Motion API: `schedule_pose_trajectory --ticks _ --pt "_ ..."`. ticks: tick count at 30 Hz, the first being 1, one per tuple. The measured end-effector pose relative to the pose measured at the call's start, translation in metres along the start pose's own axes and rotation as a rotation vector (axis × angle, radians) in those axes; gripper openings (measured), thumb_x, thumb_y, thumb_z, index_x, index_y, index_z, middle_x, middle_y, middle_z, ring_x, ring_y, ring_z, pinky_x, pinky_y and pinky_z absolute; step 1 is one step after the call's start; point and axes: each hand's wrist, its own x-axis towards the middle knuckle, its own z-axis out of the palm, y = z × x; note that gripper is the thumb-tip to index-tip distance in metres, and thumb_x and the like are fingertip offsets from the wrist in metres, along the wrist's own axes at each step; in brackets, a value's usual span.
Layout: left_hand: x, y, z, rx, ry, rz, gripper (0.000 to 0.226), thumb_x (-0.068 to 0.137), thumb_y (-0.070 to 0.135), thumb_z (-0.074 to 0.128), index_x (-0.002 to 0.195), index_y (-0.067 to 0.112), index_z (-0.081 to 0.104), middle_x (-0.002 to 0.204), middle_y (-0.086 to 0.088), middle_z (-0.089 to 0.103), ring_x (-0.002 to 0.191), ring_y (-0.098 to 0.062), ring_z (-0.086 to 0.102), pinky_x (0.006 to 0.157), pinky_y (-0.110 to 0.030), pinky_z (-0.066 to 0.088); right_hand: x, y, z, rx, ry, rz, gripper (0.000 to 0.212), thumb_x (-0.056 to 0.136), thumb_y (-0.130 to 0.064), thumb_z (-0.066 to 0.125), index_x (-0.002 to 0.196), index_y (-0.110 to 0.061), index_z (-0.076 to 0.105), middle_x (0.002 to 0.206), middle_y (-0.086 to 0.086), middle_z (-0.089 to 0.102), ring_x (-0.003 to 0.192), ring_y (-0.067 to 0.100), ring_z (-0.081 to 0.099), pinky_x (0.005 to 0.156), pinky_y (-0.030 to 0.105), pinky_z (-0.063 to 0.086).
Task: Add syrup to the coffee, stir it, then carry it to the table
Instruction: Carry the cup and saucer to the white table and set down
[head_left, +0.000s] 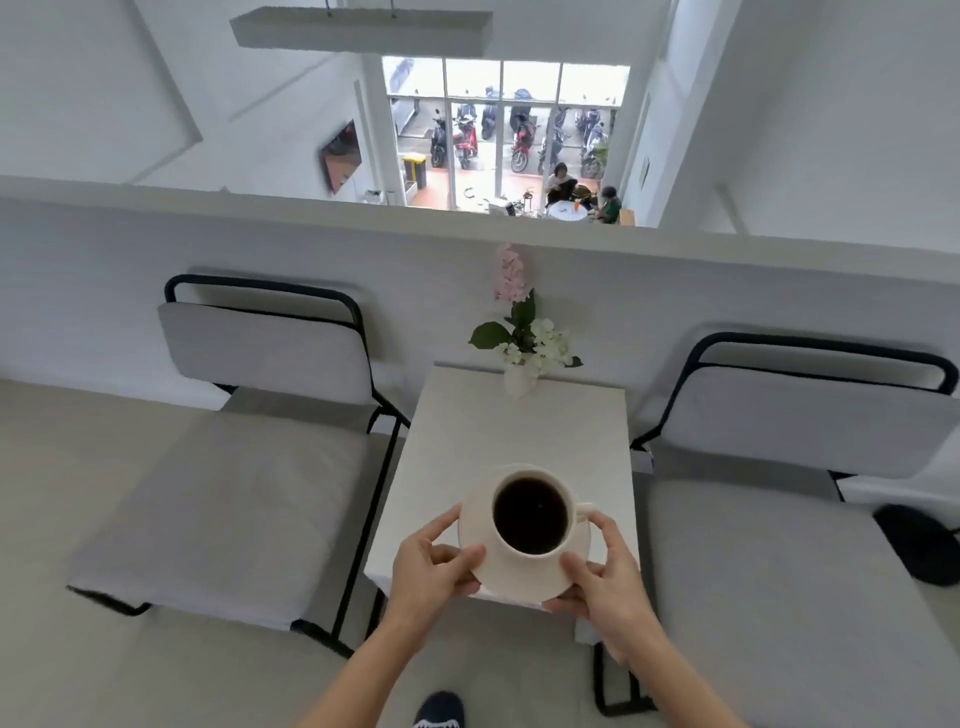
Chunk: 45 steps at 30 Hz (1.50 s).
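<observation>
A white cup (530, 551) full of black coffee (530, 514) stands on a white saucer (524, 579). I hold the saucer at both sides over the near end of a small white table (514, 431). My left hand (434, 564) pinches the saucer's left rim. My right hand (602, 571) grips its right rim, just below the cup's handle (584, 512). Whether the saucer rests on the tabletop or hovers just above it, I cannot tell.
A white vase of flowers (522, 358) stands at the table's far end against a low white wall (311, 244). Grey cushioned chairs with black frames flank the table, one on the left (234, 467) and one on the right (789, 519). My shoe (439, 709) shows below.
</observation>
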Motion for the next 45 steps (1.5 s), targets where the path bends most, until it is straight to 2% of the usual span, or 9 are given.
schedule_pose_trajectory --ticks 5,10,15,23,28,33,35,39,45 --pt "0.080 -0.022 -0.014 0.040 -0.068 -0.092 0.066 0.086 -0.001 0.078 0.146 0.015 0.055 0.068 -0.020 0.075 0.066 -0.022 0.073 0.063 -0.029 0.063 0.057 0.021 0.024 0.010 0.094 0.042 0.055 0.097 -0.003 0.061 0.135 -0.038 0.044 0.098 0.028 0.074 0.088 0.042 0.074 0.060 0.045 0.064" --pt "0.144 -0.052 -0.017 0.123 -0.115 -0.143 0.064 0.087 0.004 0.077 0.145 0.020 0.055 0.069 -0.013 0.077 0.067 -0.020 0.075 0.060 -0.028 0.062 0.111 0.053 0.034 -0.004 0.133 0.067 0.054 0.098 -0.011 0.062 0.139 -0.039 0.040 0.091 0.022 0.077 0.076 0.032 0.078 0.065 0.049 0.065" --pt "0.197 -0.097 -0.013 0.243 -0.125 -0.188 0.064 0.088 0.010 0.078 0.146 0.024 0.055 0.069 -0.006 0.078 0.067 -0.017 0.077 0.054 -0.025 0.057 0.159 0.098 0.035 -0.037 0.153 0.119 0.056 0.099 -0.014 0.060 0.142 -0.040 0.034 0.091 0.019 0.074 0.068 0.030 0.078 0.061 0.037 0.065" --pt "0.267 -0.176 -0.004 0.418 -0.118 -0.178 0.065 0.087 0.012 0.080 0.146 0.023 0.055 0.072 -0.008 0.080 0.064 -0.015 0.072 0.049 -0.021 0.053 0.230 0.166 0.033 -0.100 0.170 0.183 0.057 0.101 -0.008 0.056 0.137 -0.044 0.030 0.086 0.016 0.075 0.060 0.035 0.075 0.055 0.031 0.063" --pt "0.298 -0.214 0.001 0.486 -0.125 -0.148 0.065 0.086 0.016 0.081 0.145 0.024 0.055 0.076 -0.008 0.082 0.075 -0.024 0.076 0.050 -0.019 0.055 0.263 0.204 0.028 -0.160 0.165 0.176 0.056 0.102 -0.010 0.055 0.142 -0.037 0.028 0.077 0.015 0.076 0.058 0.028 0.075 0.058 0.026 0.062" --pt "0.320 -0.235 0.000 0.511 -0.146 -0.134 0.064 0.087 0.017 0.080 0.145 0.025 0.055 0.080 -0.010 0.082 0.070 -0.017 0.075 0.050 -0.014 0.053 0.284 0.227 0.030 -0.192 0.190 0.189 0.056 0.101 -0.010 0.055 0.140 -0.042 0.030 0.072 0.014 0.076 0.057 0.024 0.075 0.070 0.037 0.065" --pt "0.328 -0.242 -0.003 0.529 -0.154 -0.123 0.064 0.085 0.018 0.081 0.144 0.025 0.056 0.077 -0.008 0.082 0.064 -0.011 0.071 0.054 -0.013 0.053 0.289 0.232 0.031 -0.218 0.197 0.187 0.055 0.101 -0.009 0.055 0.140 -0.040 0.031 0.072 0.015 0.076 0.057 0.023 0.075 0.069 0.037 0.066" --pt "0.337 -0.250 -0.007 0.563 -0.178 -0.122 0.065 0.085 0.023 0.081 0.145 0.025 0.056 0.062 0.012 0.076 0.063 0.011 0.067 0.072 -0.026 0.054 0.295 0.233 0.035 -0.235 0.209 0.176 0.055 0.100 -0.008 0.055 0.142 -0.034 0.032 0.075 0.016 0.076 0.055 0.022 0.075 0.058 0.026 0.063" --pt "0.341 -0.253 -0.007 0.556 -0.179 -0.110 0.065 0.086 0.023 0.080 0.146 0.024 0.055 0.062 0.015 0.075 0.066 0.010 0.071 0.076 -0.026 0.054 0.297 0.231 0.039 -0.244 0.207 0.172 0.053 0.101 -0.006 0.054 0.143 -0.030 0.033 0.066 0.015 0.075 0.051 0.023 0.073 0.050 0.022 0.059"
